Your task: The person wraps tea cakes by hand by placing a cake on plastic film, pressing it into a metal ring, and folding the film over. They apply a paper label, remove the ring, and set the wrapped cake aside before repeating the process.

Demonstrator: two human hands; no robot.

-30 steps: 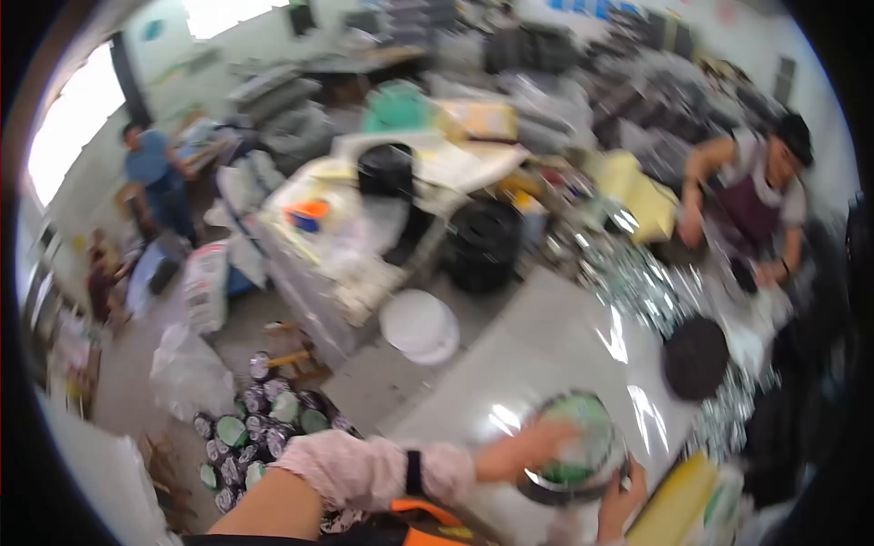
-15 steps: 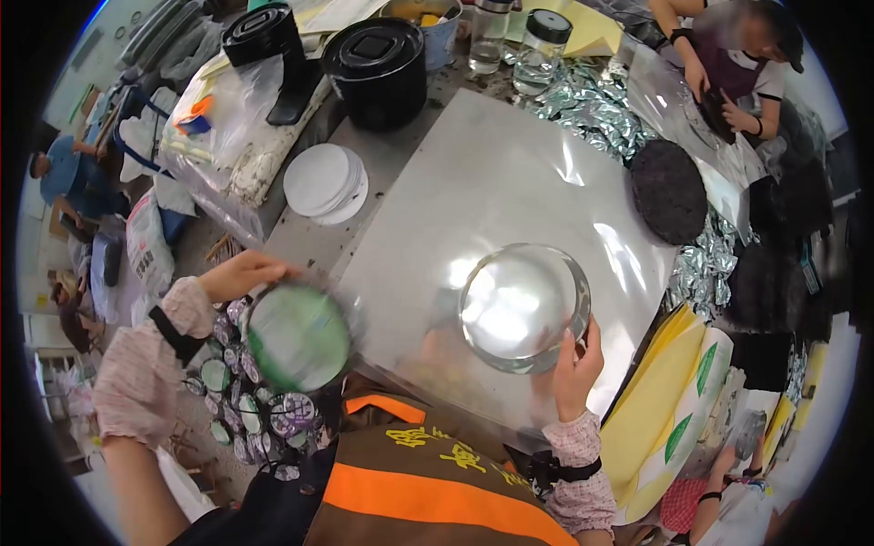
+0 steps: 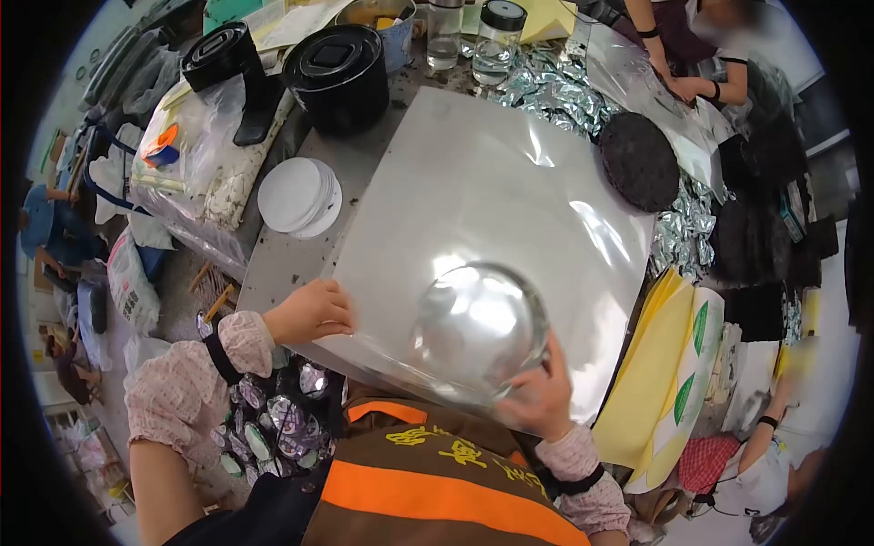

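My right hand (image 3: 539, 391) grips the lower right edge of a round, shiny, glass-like dish (image 3: 478, 328), blurred by motion. The dish is above the lower part of a large, glossy grey sheet (image 3: 437, 182) on the table. My left hand (image 3: 314, 311) hovers by the sheet's lower left edge, its fingers curled together and nothing visible in them. Below that hand, off the table's edge, lies a heap of round foil-wrapped discs (image 3: 282, 419), some with green or purple patterns. A stack of white paper circles (image 3: 296, 196) rests to the sheet's left.
A black lidded pot (image 3: 335, 77), a black holder (image 3: 223, 59) and a glass jar (image 3: 496, 45) stand at the back. Crumpled foil (image 3: 555, 91) and a dark round cake (image 3: 640, 162) border the sheet. Yellow packaging (image 3: 651, 364) lies right. A co-worker's hands (image 3: 687, 86) work opposite.
The green-edged disc at my left hand has left it, and that hand has moved right to the sheet's edge. My right hand has shifted the dish left. The view has turned slightly.
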